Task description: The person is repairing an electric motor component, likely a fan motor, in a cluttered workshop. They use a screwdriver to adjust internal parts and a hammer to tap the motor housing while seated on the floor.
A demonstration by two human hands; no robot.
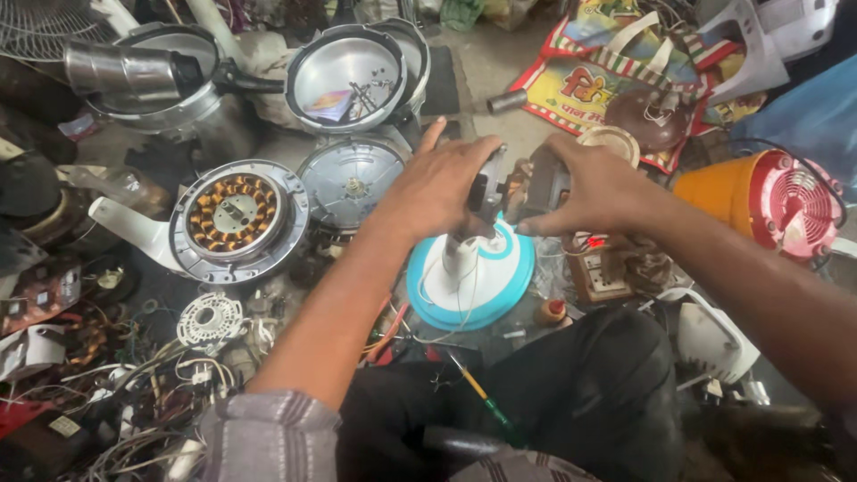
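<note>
Centrally, a small fan motor unit (pixel 509 183) on a white stem rising from a round blue-and-white base (pixel 473 277), which stands on the floor just ahead of the person's knees. Left hand (pixel 437 187) clasped over the unit's left side, fingers curled around it; right hand (pixel 594 192) grasping its right side, thumb low near the base rim.

Containers:
- Open round metal pot (pixel 350 76), upper centre: holds a small folded paper and a few thin metal pieces.
- Metal pot with black handle (pixel 174 85), upper left: a shiny steel cylinder lies across its mouth; contents hidden.
- Round housing (pixel 237 219), left: copper windings ringed inside it.
- Grey ribbed disc (pixel 351 178), lying between housing and left hand.

Also an orange and red heater fan (pixel 772 196) at right, a printed cloth bag (pixel 607 76) behind, a yellow-handled screwdriver (pixel 478 393) by the knee, and tangled wires (pixel 152 393) at lower left.
</note>
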